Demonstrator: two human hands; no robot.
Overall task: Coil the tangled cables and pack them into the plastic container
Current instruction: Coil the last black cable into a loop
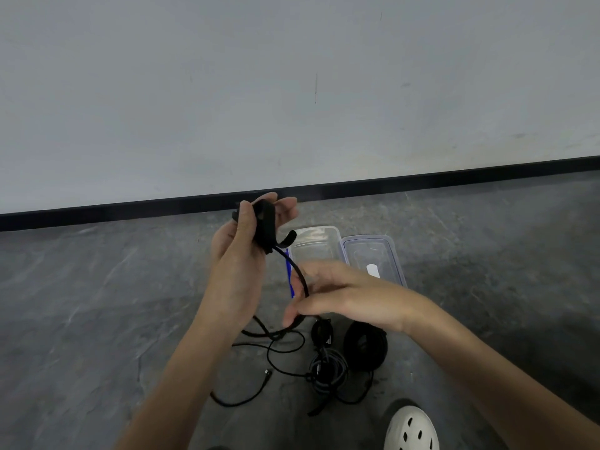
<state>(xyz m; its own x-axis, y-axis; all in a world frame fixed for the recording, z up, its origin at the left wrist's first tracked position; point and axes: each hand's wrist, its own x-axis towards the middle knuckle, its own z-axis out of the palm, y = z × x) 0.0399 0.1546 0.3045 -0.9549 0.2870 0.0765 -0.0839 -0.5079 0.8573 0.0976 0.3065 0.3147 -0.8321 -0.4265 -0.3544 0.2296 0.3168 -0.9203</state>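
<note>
Left hand (pixel 246 237), raised at centre, grips a small wound bundle of the black cable (pixel 263 224) between thumb and fingers. Right hand (pixel 341 297), lower and motion-blurred, has thumb and fingers curled round the free strand that arcs down from the bundle; how tightly it holds cannot be told.

Hidden or unclear: most of the bundle is masked by the left fingers, and a short tail of it sticks out to the right. The strand's run to the ground passes behind the right thumb. The right hand covers the near edge of the plastic container (pixel 314 229) and part of its lid (pixel 370 251). Several coiled cables (pixel 365 347) lie below the right wrist, their ends not traceable. A loose cable (pixel 268 373) trails left of them. A white perforated shoe (pixel 410 427) is cut off by the bottom edge.

Surface and room: grey mottled floor (pixel 97 303), pale wall (pixel 292 92), black skirting board (pixel 422 180) between them.

Edges and room: the container stands open on the floor beyond the hands, its lid just beside it on the right. Bare floor extends to either side.
</note>
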